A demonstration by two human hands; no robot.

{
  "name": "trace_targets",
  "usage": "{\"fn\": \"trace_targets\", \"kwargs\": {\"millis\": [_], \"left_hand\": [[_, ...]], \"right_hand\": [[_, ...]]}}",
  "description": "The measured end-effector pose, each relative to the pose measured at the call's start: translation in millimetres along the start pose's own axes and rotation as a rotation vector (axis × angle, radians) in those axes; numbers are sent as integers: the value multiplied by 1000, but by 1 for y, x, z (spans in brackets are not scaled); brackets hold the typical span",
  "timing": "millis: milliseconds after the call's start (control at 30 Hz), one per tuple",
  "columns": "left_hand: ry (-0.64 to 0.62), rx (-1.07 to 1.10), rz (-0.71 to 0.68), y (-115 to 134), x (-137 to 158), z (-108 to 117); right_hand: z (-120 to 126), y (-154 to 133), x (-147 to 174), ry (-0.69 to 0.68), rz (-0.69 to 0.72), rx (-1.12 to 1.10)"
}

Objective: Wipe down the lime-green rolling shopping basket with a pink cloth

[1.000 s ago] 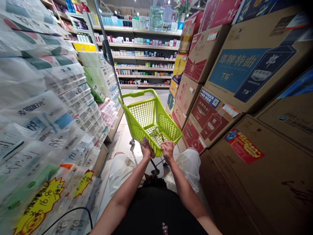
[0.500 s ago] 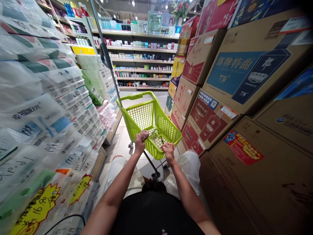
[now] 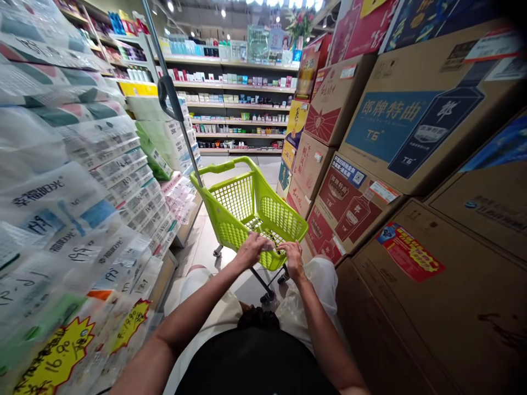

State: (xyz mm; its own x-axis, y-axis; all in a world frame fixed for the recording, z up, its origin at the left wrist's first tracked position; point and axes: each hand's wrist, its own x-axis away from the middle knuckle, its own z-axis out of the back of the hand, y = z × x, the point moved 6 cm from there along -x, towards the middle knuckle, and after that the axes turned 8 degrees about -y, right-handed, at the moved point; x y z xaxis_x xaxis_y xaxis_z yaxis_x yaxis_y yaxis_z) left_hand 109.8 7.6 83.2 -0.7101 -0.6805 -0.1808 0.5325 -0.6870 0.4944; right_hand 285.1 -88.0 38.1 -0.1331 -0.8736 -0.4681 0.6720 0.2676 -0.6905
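Note:
A lime-green shopping basket trolley stands tilted on its wheels before my knees, its long grey pull handle rising at the left. My left hand is closed over the basket's near edge, with a small pale bit showing at its fingertips; I cannot make out what it is. Close beside it, my right hand has bent fingers pinched together at the near rim. What those fingers hold, if anything, is hidden. The lattice floor of the basket is partly covered by my hands.
Stacked plastic-wrapped paper packs with yellow price tags line the left side. Printed cartons are piled high at the right. Shelves of small boxes and bottles cross the far end beyond the tiled floor.
My left hand has moved right and slightly down, coming close to my right hand. The right hand has shifted a little right. The trolley's handle appears slightly further left.

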Motion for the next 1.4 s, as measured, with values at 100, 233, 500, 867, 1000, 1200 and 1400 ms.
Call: {"fn": "trace_targets", "kwargs": {"millis": [100, 233, 500, 867, 1000, 1200, 1400], "left_hand": [[129, -12, 155, -16, 0, 15], [33, -3, -24, -18, -4, 18], [66, -25, -4, -33, -4, 26], [39, -41, 40, -41, -8, 36], [114, -87, 66, -55, -11, 55], [210, -145, 180, -88, -10, 83], [215, -154, 145, -101, -14, 95]], "right_hand": [[-5, -4, 3, 1, 4, 38], [-11, -11, 3, -27, 30, 92], [-14, -8, 8, -81, 19, 119], [-14, -12, -2, -106, 6, 189], [-21, -48, -11, -147, 87, 346], [-53, -81, -33, -101, 119, 437], [-78, -92, -52, -64, 84, 461]]}}
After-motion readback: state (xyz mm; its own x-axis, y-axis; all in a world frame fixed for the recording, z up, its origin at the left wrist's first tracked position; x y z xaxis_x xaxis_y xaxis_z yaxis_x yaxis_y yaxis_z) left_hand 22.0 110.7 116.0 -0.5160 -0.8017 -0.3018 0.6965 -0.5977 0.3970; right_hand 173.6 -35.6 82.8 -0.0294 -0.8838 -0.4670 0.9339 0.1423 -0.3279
